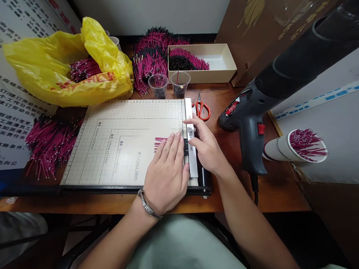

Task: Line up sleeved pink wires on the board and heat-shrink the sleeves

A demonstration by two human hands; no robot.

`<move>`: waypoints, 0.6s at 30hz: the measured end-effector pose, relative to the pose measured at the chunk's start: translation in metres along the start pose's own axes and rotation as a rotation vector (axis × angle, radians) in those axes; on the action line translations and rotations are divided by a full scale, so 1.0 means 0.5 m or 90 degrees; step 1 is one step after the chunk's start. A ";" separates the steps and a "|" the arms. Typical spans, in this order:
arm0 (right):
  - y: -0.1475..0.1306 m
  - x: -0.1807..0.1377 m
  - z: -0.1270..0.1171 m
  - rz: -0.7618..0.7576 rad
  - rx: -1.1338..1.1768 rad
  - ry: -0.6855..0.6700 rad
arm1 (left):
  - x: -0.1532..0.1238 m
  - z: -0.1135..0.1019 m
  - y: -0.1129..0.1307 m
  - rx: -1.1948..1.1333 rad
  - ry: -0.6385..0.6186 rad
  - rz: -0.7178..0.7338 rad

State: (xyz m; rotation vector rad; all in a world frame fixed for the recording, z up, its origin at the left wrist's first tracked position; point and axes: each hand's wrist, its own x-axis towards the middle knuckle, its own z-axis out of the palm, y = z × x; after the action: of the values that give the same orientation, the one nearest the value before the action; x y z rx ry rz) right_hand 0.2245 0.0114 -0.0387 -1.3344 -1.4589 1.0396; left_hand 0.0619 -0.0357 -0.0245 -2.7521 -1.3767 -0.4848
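My left hand [169,170] lies flat with its fingers together and straight, pressing on a row of short magenta wires [159,140] on the gridded board of a paper cutter [89,161]. The wires' black ends [186,147] stick out toward the cutter's right edge, and their middles are hidden under my fingers. My right hand [207,145] rests at the white guard strip [193,167] along that edge. Its index finger reaches across the strip, and the thumb is apart from it, near the black ends. The other right fingers are partly hidden.
Behind the cutter are two clear cups [158,86], a cardboard box [221,75] and wire heaps [150,65]. Red-handled scissors [204,112] lie beyond my right hand. A heat gun [249,120] and tilted paper cup [281,146] are at right, a yellow bag [47,72] at left.
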 end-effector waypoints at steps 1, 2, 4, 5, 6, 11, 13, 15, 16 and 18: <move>0.003 0.001 0.000 0.004 0.006 0.002 | 0.001 0.002 0.003 -0.005 -0.004 -0.001; 0.005 0.002 0.000 0.008 0.012 0.005 | 0.002 0.002 0.005 -0.010 -0.009 0.001; 0.010 0.004 0.001 0.012 0.022 0.009 | 0.004 0.000 0.006 -0.017 -0.019 0.011; 0.011 0.004 0.002 0.013 0.026 0.012 | 0.004 -0.004 0.005 -0.021 -0.021 0.020; 0.013 0.004 0.002 0.014 0.030 0.016 | 0.005 -0.008 0.003 -0.023 -0.020 0.027; 0.013 0.007 0.005 0.007 0.047 0.044 | 0.003 -0.031 -0.028 -0.002 0.018 0.005; 0.010 0.008 0.006 0.005 0.051 0.053 | 0.002 -0.034 -0.042 0.011 0.023 -0.003; 0.008 0.009 0.008 0.007 0.054 0.060 | 0.002 -0.031 -0.049 0.013 0.011 0.015; 0.007 0.009 0.009 0.009 0.056 0.062 | 0.002 -0.027 -0.049 0.012 0.002 0.029; 0.006 0.009 0.011 0.014 0.060 0.065 | 0.001 -0.021 -0.046 0.009 -0.017 0.058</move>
State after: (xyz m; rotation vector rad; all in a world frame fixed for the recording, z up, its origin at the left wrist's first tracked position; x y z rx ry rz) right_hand 0.2196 0.0158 -0.0427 -1.3200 -1.3067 1.0265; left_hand 0.0415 -0.0227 -0.0171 -2.8045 -1.2474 -0.4333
